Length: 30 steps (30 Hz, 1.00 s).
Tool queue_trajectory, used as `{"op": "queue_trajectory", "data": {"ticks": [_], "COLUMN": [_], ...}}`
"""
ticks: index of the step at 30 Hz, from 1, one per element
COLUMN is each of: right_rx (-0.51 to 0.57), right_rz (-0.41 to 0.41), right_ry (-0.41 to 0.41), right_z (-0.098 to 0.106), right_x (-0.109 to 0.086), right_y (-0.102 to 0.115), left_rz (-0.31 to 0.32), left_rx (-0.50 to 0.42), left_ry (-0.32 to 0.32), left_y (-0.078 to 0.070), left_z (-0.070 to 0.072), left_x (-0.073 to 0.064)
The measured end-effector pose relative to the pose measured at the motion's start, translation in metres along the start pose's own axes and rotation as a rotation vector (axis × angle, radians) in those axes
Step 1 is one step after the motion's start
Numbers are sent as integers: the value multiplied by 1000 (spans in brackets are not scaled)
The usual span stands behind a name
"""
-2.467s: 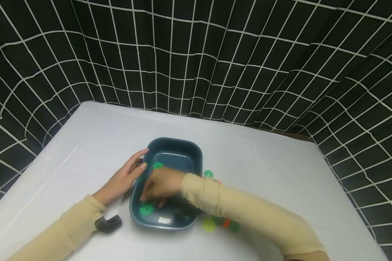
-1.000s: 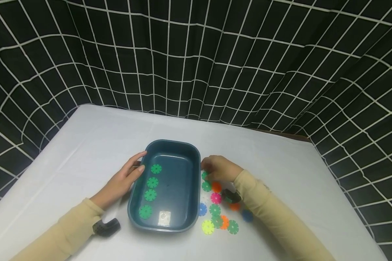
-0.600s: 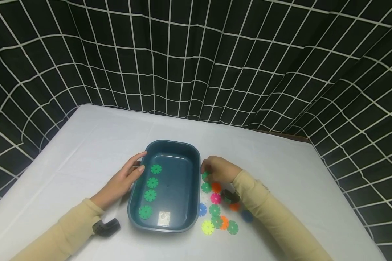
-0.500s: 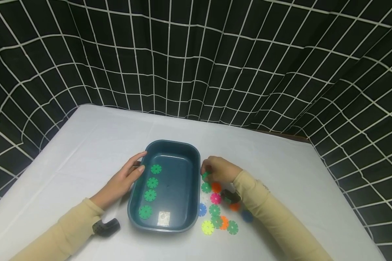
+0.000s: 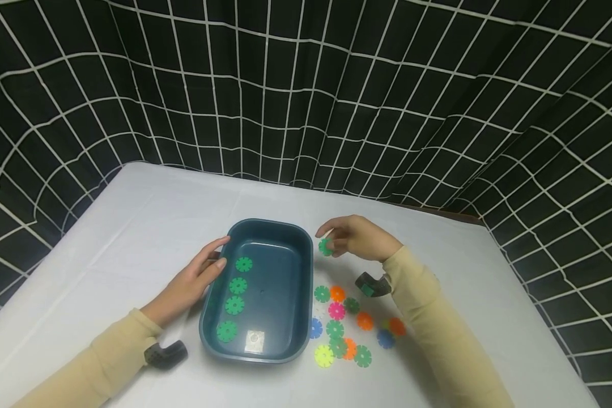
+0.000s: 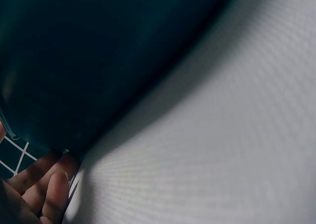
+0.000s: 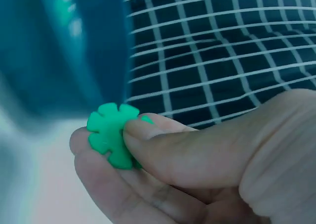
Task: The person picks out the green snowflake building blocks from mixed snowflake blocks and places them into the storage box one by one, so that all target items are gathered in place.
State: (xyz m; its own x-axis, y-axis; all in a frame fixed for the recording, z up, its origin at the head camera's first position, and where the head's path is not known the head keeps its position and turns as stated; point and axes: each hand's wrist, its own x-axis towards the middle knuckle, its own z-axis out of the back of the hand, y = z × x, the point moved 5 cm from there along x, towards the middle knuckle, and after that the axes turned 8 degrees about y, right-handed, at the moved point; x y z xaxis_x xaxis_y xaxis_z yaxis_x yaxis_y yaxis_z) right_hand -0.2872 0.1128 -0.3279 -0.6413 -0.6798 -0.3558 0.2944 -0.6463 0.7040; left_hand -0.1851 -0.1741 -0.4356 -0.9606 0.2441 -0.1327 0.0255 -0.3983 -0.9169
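- Head view: your right hand (image 5: 364, 238) pinches a green disc (image 5: 324, 246) just outside the right rim of the blue tray (image 5: 275, 283). Your left hand (image 5: 186, 288) rests relaxed, fingers extended, against the tray's left side, across from that disc. Loose discs (image 5: 337, 311) lie on the surface (image 5: 204, 198) nearer you.
- Left wrist view: your left fingertips touch the tray's wall.
- Right wrist view: your thumb presses the green disc against your fingers.
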Motion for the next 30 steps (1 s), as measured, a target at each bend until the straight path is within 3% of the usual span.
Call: {"op": "queue_trajectory", "data": {"ticks": [6,11,20,24,30], "right_rx": [22,16,-117,-147,-61], "right_rz": [77,112,100,89,11], "right_ry": [116,252,474,519,538], "right_z": [-11,-42,-101,-121,-142], "right_x": [9,25,47,52,56], "right_y": [35,59,82,87,82], "left_rz": [6,6,-10,-22,-37], "left_rx": [-3,-9,-9,-13,-23], "left_ry": [0,4,17,12,12], "left_y": [3,4,1,-1,0], "left_z": [-1,-3,-1,1,1], "left_x": [-1,-1,-2,-2,0]}}
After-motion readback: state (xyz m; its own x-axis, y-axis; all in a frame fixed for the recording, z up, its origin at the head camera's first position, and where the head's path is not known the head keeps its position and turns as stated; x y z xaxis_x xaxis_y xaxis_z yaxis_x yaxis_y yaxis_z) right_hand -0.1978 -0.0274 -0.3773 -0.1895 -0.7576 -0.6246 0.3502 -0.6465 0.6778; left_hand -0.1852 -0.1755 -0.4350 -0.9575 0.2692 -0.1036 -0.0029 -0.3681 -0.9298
